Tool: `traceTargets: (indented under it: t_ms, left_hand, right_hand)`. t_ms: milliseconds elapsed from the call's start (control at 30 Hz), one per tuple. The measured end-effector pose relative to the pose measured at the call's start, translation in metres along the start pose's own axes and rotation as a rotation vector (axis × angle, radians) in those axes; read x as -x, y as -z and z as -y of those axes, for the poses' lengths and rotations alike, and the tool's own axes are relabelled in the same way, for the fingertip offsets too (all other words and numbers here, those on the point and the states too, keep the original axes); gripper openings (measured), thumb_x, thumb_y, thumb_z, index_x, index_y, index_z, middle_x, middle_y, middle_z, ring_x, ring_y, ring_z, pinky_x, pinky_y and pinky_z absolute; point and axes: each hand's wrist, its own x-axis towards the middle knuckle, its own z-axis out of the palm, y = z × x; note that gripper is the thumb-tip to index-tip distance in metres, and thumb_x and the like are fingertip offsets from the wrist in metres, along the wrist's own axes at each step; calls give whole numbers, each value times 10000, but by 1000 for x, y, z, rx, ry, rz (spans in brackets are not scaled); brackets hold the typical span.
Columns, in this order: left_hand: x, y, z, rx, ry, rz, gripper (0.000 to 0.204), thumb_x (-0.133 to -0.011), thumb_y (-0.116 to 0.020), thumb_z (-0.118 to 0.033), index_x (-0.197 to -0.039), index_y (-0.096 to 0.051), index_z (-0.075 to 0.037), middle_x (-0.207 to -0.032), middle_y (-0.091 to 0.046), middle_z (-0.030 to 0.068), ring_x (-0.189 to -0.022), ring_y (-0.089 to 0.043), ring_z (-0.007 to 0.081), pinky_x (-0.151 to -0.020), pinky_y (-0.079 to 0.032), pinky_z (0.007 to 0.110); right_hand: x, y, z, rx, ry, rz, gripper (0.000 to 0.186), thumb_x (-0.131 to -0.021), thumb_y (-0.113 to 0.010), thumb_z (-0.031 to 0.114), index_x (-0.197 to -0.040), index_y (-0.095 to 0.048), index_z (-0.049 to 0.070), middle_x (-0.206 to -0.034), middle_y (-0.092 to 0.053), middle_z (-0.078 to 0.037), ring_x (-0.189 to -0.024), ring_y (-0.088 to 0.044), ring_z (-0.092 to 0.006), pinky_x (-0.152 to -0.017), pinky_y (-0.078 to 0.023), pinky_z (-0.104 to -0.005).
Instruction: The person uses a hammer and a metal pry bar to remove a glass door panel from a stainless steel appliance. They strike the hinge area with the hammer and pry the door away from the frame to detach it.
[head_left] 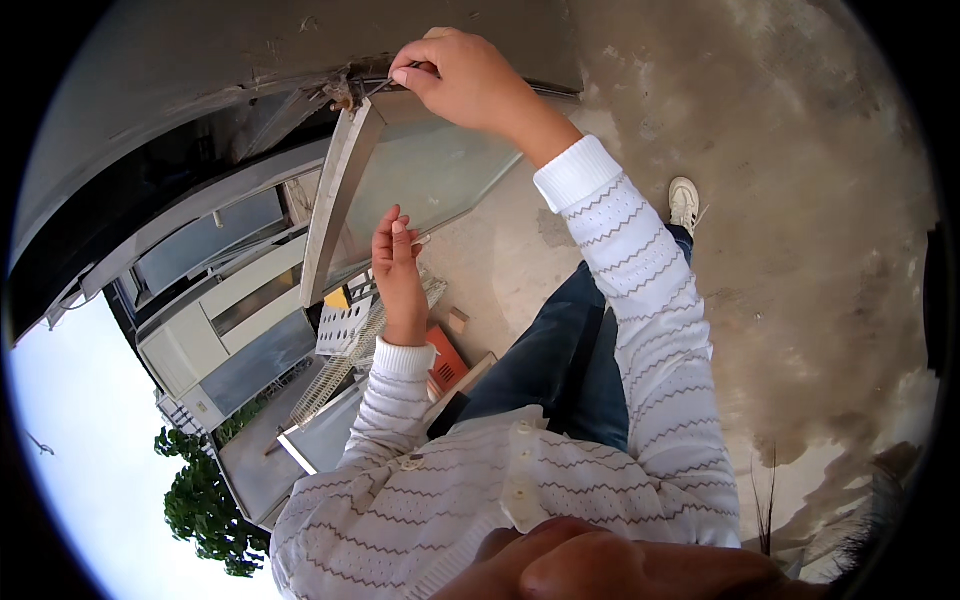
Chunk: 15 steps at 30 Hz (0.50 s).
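Note:
My right hand point(462, 82) is raised to the top corner of an open window sash, its thumb and fingers pinched round a thin dark metal rod point(379, 88). The rod's tip points at the sash's upper edge, beside a rough, rusty-looking fitting point(343, 92). The sash has a pale metal frame point(335, 215) and a greyish glass pane point(435, 165). Lower down, my left hand point(400, 275) is held up in front of the pane with its fingers curled in to the thumb. A small pale bit shows at those fingertips, too small to name.
A stained brown concrete surface point(800, 200) fills the right side, with my white shoe point(684, 203) at its edge. Below the sash are an orange box point(447, 360) and a white perforated panel point(342, 326). Outside stand a pale building point(180, 350) and a green tree point(205, 495).

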Motion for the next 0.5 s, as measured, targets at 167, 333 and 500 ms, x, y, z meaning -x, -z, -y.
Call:
traceTargets:
  t_ms: [167, 333, 500]
  left_hand:
    - [-29, 47, 19, 76, 74, -330, 690, -983, -487, -517, -1498, -278, -108, -1501, -360, 48, -1389, -317, 173, -1055, -284, 374]
    - [-44, 61, 9, 123, 30, -284, 750, -975, -407, -603, -1535, -213, -143, -1572, -253, 0, -1438, -222, 175, -1133, -152, 415]
    - [-51, 58, 9, 119, 19, -265, 747, -985, -394, -585, -1548, -171, -148, -1595, -204, 28, -1470, -143, 184, -1162, -104, 437]
  right_hand:
    - [6, -4, -14, -67, -33, -3, 185, -869, -612, 242, -895, -734, 106, -897, -658, -111, -897, -619, -296, -808, -496, -405]
    - [9, -9, -22, -79, -57, -5, 199, -883, -599, 259, -925, -735, 120, -938, -656, -106, -929, -614, -290, -820, -492, -405]
    - [4, -17, -28, -91, 51, -68, 220, -907, -607, 278, -976, -719, 102, -883, -637, -92, -837, -614, -259, -742, -484, -361]
